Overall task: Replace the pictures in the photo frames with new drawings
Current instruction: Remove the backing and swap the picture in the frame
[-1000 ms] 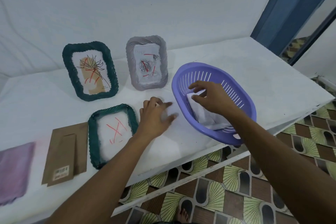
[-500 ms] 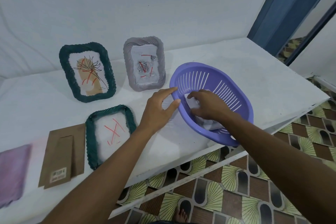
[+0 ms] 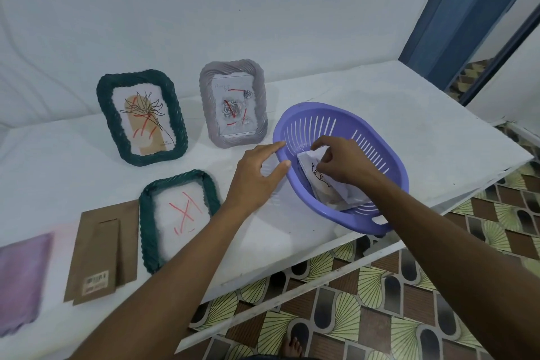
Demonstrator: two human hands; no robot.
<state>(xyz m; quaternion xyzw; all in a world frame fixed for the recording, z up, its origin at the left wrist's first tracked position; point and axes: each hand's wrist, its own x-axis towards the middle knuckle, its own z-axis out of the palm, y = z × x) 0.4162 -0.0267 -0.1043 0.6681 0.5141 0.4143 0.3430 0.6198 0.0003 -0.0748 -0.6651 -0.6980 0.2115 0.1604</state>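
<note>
A purple slotted basket (image 3: 391, 166) sits at the table's front right with white drawing sheets (image 3: 327, 187) inside. My right hand (image 3: 342, 162) is in the basket, fingers pinching the top sheet's upper edge. My left hand (image 3: 257, 175) grips the basket's left rim between forefinger and thumb. A dark green frame (image 3: 142, 117) and a grey frame (image 3: 233, 105) stand upright at the back, their pictures marked with red strokes. A second green frame (image 3: 178, 216) lies flat, showing a white sheet with a red cross.
A brown cardboard frame backing (image 3: 102, 251) lies left of the flat frame, and a purple cloth (image 3: 20, 280) at the far left. The white table (image 3: 438, 137) ends just under my forearms, above a patterned tile floor. A blue door frame (image 3: 455, 17) rises at the right.
My left hand moved right from the tabletop and took the basket's rim. My right hand shifted inside the basket and pinched the top sheet, lifting its edge.
</note>
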